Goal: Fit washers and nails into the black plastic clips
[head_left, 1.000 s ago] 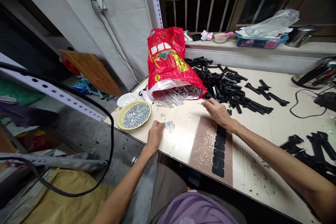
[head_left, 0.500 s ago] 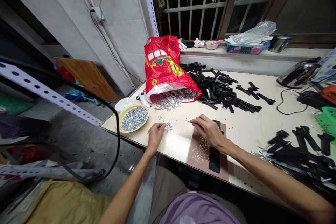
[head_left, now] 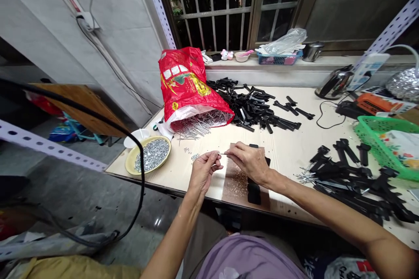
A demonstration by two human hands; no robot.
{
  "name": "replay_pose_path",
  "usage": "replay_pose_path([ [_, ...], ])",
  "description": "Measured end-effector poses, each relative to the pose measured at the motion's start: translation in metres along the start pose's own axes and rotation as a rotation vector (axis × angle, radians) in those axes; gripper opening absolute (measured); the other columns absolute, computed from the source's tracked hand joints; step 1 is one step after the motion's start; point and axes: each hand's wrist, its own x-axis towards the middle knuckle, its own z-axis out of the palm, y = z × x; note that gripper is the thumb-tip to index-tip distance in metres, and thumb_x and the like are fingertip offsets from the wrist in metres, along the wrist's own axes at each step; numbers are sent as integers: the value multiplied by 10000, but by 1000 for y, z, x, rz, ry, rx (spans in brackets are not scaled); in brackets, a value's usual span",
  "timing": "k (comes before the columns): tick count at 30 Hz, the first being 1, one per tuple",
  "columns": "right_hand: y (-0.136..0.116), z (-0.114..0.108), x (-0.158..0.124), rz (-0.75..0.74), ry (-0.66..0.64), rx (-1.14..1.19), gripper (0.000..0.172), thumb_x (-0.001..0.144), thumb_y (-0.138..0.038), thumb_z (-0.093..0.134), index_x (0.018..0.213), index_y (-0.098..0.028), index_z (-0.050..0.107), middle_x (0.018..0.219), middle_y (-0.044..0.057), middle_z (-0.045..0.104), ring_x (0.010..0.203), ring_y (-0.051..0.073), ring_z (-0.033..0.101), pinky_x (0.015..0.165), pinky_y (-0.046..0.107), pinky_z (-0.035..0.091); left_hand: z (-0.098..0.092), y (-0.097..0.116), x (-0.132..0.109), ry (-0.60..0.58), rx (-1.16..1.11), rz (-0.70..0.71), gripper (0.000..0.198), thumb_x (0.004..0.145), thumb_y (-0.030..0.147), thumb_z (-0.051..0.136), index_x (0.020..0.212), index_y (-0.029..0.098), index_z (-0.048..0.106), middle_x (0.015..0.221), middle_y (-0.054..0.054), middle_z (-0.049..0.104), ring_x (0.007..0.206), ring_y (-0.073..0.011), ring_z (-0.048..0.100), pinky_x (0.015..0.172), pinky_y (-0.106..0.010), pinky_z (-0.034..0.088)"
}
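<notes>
My right hand (head_left: 251, 164) pinches a thin metal rod (head_left: 222, 153) that points left. At the rod's tip, my left hand (head_left: 203, 173) has thumb and forefinger pressed together; whatever small piece they hold is hidden. Just behind the left hand lie small loose metal pieces (head_left: 195, 157), like washers. More of these fill a yellow bowl (head_left: 130, 168) further left. A red bag (head_left: 183, 79) lies on its side behind, with many thin metal rods (head_left: 193, 129) spilling from its mouth. Under my right hand is a brown board (head_left: 234, 183) with black pads (head_left: 254, 192) on it.
Black plastic parts (head_left: 252, 107) are heaped beside the bag. Another pile of black parts (head_left: 353, 187), some with rods, lies right, near a green basket (head_left: 369, 128). A kettle (head_left: 335, 83) stands at the back right. A black cable (head_left: 143, 174) loops down in front at left.
My left hand has lifted from the loose metal pieces and moved right to the rod's tip. My right hand still holds the rod. The view has turned to the right.
</notes>
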Motion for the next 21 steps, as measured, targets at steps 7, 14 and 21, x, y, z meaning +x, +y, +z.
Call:
replay_pose_path([
  [7, 2, -5, -10, -2, 134, -118, 176, 922, -263, 485, 924, -204, 652, 856, 17, 624, 724, 116, 557, 606, 248, 318, 13, -8, 3, -4, 116, 55, 296, 667, 300, 760, 862, 88, 692, 747, -38, 658, 547, -64, 550, 567, -232, 530],
  [14, 6, -9, -18, -30, 198, -160, 141, 911, -214, 492, 874, -188, 625, 842, 21, 620, 781, 131, 552, 644, 254, 323, 21, -16, 3, 29, 223, 143, 267, 686, 298, 745, 854, 98, 688, 673, -11, 649, 544, -79, 579, 599, -236, 515],
  [21, 14, -9, -25, -31, 171, -148, 162, 925, -253, 494, 846, -183, 616, 799, 21, 627, 761, 135, 554, 608, 264, 302, 21, -17, 5, -29, 317, 140, 260, 692, 308, 738, 838, 97, 699, 647, -16, 651, 555, -87, 577, 614, -241, 516],
])
